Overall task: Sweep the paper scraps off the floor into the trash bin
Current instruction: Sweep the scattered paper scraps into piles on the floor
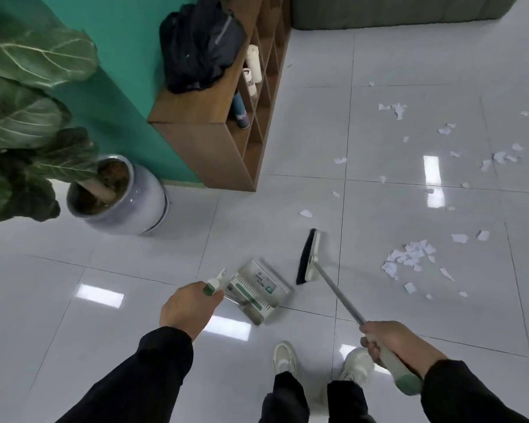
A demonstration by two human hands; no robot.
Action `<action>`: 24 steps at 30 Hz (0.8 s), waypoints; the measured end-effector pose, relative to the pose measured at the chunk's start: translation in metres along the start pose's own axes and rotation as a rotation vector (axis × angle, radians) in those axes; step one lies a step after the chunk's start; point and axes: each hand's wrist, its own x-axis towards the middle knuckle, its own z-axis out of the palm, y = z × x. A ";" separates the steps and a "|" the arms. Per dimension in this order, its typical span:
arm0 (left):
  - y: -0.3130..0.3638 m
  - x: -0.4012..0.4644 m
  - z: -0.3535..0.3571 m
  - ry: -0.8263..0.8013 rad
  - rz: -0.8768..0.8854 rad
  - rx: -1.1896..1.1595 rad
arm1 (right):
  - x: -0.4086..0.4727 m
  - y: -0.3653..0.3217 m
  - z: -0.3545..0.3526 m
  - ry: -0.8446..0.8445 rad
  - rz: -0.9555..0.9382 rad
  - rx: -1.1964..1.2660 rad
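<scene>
White tiled floor [135, 270] is reflecting ceiling lights. Lower centre: left hand [187, 309] is gripping the dustpan [257, 291] handle; right hand [391, 340] is clasping the broom [309, 257] handle. Paper scraps [409, 257] are lying just right of the broom head, more scattering toward upper right. Right hand is nearer them.

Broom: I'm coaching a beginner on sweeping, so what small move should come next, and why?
Probably swing the broom, gripped by the right hand, right to the nearest heap of paper scraps. Its head sits left of the scraps, and the dustpan in the left hand looks empty.
</scene>
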 end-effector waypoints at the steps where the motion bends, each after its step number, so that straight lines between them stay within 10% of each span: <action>1: -0.001 -0.001 0.003 0.003 -0.004 -0.003 | 0.000 0.003 -0.015 0.016 0.004 -0.002; 10: -0.035 -0.011 0.016 0.066 0.010 -0.061 | -0.045 0.019 -0.032 0.053 -0.093 0.150; 24: -0.247 0.052 -0.034 0.008 0.045 -0.176 | -0.051 0.025 0.315 -0.143 -0.162 0.113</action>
